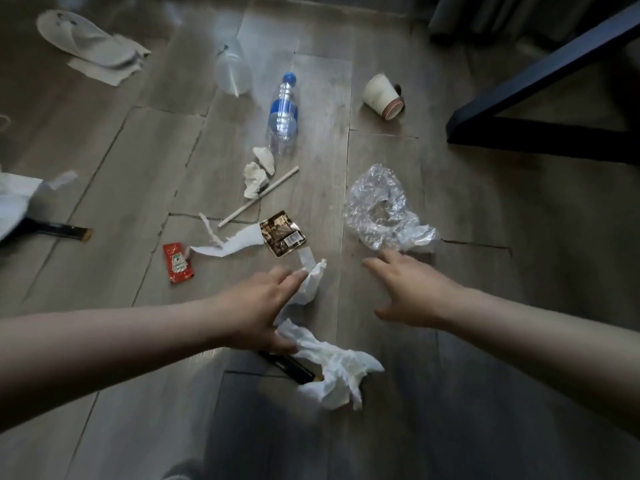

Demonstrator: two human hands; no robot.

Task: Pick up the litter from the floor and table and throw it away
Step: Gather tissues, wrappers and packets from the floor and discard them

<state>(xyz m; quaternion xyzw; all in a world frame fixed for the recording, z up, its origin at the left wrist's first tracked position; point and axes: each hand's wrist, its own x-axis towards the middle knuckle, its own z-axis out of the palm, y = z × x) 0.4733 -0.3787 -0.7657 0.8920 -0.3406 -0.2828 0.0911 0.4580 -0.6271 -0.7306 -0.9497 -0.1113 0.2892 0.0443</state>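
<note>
Both our hands are spread wide and hold nothing. Our left hand (259, 306) is over the crumpled white tissue (332, 365) on the wooden floor (485, 393), and our right hand (408, 292) is just short of the clear plastic wrap (381, 209). Beyond lie a red sachet (177, 263), a water bottle (284, 112) and a tipped paper cup (381, 95).

Dim, blurred, edges warped

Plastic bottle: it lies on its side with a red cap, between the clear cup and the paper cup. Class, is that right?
No. The head view shows the plastic bottle has a blue cap, not red. It lies on its side between the clear cup and the paper cup.
</note>
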